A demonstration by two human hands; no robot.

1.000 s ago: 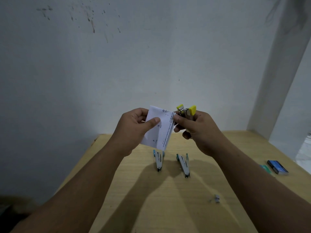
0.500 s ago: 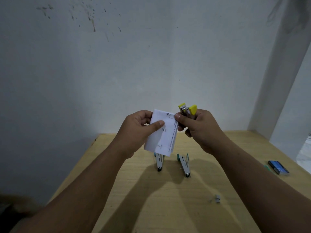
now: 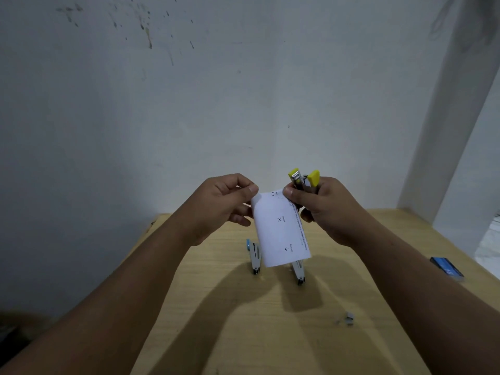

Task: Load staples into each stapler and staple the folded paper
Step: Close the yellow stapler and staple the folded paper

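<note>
I hold a folded white paper [image 3: 280, 228] with small printed marks upright above the wooden table [image 3: 235, 320]. My left hand [image 3: 224, 209] pinches its top left corner. My right hand [image 3: 327, 209] grips a yellow stapler [image 3: 304, 181], jaws pointing up, while its thumb presses the paper's top right corner. Two blue-and-grey staplers lie on the table beyond the paper: one [image 3: 255, 257] at the left, the other [image 3: 299, 272] partly hidden behind the paper's lower edge.
A blue staple box [image 3: 446, 267] lies near the table's right edge. Loose staple strips [image 3: 348, 318] sit on the table at the near right. A white wall rises close behind the table, with a pillar at the right.
The paper has turned to hang longer and more upright. My left hand has shifted from covering the paper's left side to pinching its top left corner. The yellow stapler stays in my right hand.
</note>
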